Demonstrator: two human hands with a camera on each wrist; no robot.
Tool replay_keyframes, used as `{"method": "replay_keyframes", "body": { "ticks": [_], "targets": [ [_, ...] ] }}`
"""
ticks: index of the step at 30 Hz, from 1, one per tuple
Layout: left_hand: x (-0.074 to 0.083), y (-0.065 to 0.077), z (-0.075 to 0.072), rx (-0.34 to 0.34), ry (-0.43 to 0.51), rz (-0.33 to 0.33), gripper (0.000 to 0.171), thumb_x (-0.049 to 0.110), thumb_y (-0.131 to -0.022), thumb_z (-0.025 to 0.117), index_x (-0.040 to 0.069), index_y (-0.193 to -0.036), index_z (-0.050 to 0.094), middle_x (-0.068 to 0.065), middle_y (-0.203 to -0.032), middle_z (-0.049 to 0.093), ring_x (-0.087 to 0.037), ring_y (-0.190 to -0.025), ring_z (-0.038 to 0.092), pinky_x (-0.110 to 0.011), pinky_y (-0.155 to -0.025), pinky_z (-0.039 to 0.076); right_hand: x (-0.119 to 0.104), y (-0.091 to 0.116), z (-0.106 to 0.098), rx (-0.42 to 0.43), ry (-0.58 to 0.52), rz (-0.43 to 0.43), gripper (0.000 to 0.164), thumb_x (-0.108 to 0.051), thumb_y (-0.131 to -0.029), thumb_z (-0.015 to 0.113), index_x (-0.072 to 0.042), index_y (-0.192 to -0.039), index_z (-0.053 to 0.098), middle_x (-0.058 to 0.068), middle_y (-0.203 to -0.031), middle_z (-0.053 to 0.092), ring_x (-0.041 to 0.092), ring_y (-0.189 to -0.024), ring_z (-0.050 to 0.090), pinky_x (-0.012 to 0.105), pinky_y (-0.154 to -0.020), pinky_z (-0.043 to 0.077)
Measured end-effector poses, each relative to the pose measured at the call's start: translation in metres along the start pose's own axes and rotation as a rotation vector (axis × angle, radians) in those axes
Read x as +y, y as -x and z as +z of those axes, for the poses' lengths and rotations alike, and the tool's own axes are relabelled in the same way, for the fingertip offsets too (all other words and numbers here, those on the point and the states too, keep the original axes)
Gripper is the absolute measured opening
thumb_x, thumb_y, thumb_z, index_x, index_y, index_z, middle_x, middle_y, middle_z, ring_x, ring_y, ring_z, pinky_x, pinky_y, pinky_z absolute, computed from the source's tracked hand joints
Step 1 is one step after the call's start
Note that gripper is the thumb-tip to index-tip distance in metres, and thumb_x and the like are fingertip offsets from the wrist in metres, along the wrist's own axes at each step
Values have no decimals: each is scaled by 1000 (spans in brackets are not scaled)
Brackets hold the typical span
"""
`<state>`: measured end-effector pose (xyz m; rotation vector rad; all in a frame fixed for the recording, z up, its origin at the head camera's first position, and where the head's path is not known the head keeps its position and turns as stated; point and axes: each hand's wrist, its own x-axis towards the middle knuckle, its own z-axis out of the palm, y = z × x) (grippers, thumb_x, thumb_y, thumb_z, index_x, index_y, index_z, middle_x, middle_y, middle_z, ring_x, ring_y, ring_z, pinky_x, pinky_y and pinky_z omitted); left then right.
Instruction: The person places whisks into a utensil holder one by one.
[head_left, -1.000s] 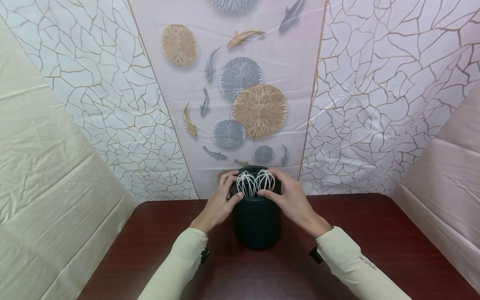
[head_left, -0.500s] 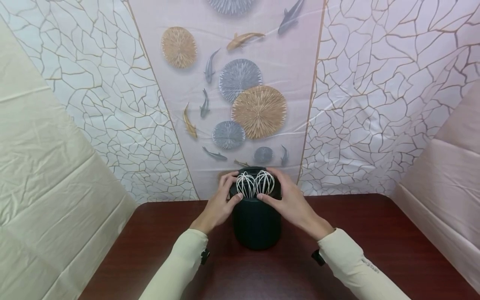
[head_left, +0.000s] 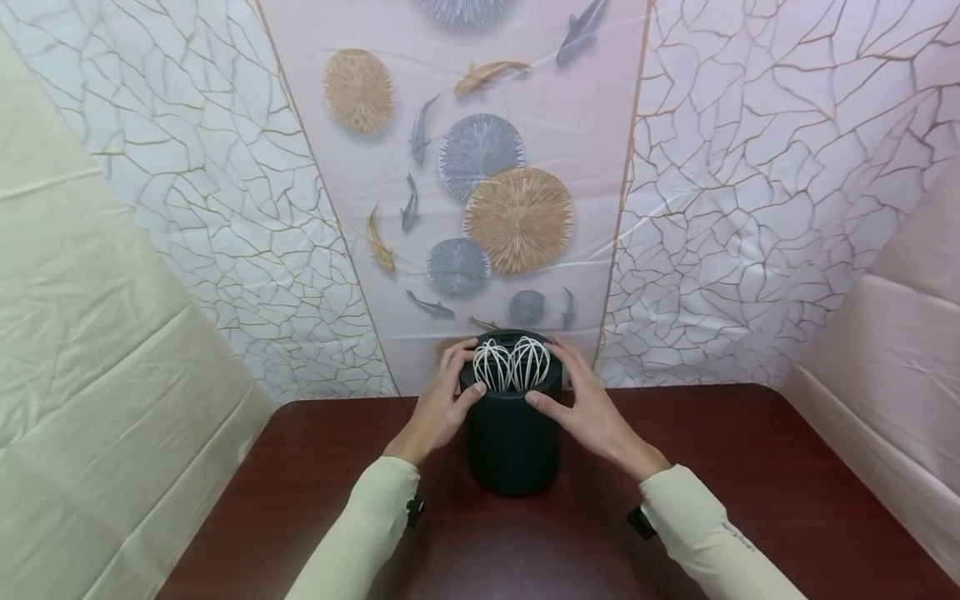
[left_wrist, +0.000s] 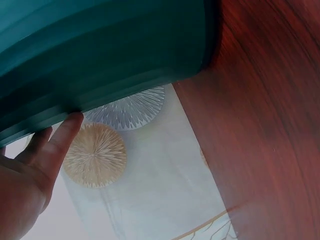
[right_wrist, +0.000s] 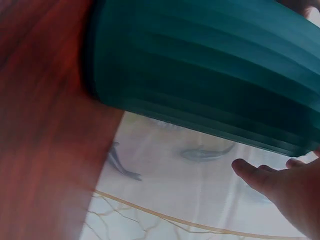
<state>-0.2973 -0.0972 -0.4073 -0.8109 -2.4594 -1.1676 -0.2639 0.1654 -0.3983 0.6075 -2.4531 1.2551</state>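
Observation:
A dark green utensil holder [head_left: 513, 446] stands upright on the table, shown as a green ribbed wall in the left wrist view. Two whisks [head_left: 492, 367] lean side by side in it, their pale wire heads up; the handles are hidden inside. My left hand [head_left: 437, 408] holds the holder's left side, thumb at the front rim and fingers round the far side. Spread at the right side is my right hand [head_left: 592, 412], its thumb tip at the front rim near the right whisk head. In the right wrist view one finger [right_wrist: 252, 175] stands apart from the wall.
The dark red wooden table [head_left: 322, 492] has rounded far corners. Behind it hangs a patterned cloth [head_left: 517, 217] with fish and round motifs, close to the holder. Cream cloth panels [head_left: 127, 417] slope down on both sides.
My right hand has drawn slightly right; its thumb has left the base of the right whisk head. My left hand and the holder stay almost in place.

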Motion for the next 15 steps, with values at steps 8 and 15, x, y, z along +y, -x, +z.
{"method": "replay_keyframes", "body": {
  "ticks": [8, 15],
  "targets": [
    [1, 4, 12, 55, 43, 0, 58, 47, -107, 50, 22, -158, 39, 2, -173, 26, -26, -153, 36, -64, -115, 35, 11, 9, 14, 68, -87, 60, 75, -42, -100, 72, -20, -163, 37, 5, -176, 20, 34, -159, 24, 66, -119, 27],
    [4, 24, 10, 109, 30, -158, 69, 60, -106, 50, 44, -167, 21, 9, -173, 27, -27, -154, 38, -70, -113, 34, 12, 19, 16, 101, -77, 87, 81, -43, -104, 66, -31, -169, 20, 10, -173, 27, 38, -154, 33, 69, -117, 30]
  ]
}}
